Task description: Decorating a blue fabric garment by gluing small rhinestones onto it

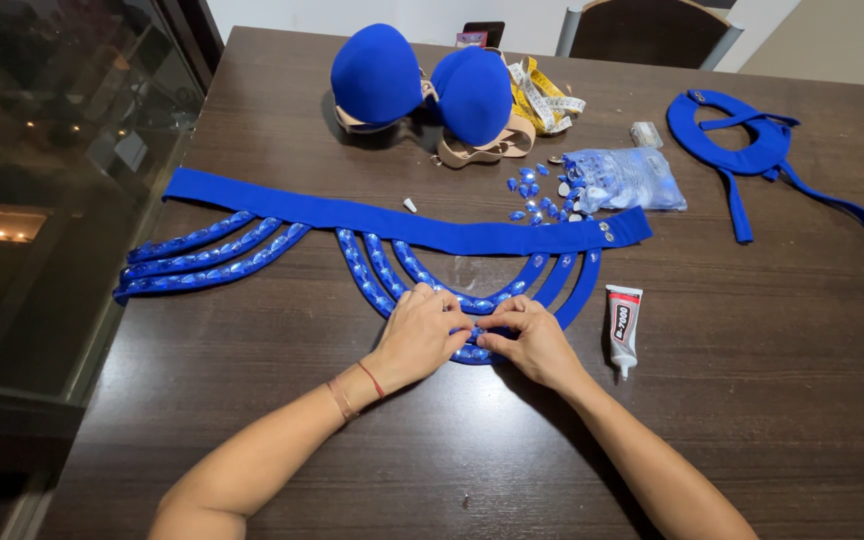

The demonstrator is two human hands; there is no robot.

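Left hand (420, 330) and right hand (532, 338) pinch the lowest looped strap (472, 352) of the blue belt (392, 222) at table centre; left loops gem-covered, right strands (577, 285) mostly bare, loose gems (537, 195) waiting

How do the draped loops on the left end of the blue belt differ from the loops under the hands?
The left loops lie swept sideways and look fully covered with blue gems; the centre loops hang in a U shape, and their right sides are still bare fabric. No hand touches the left loops, while the left hand and right hand press on the centre loops. Both hang from the same blue band.
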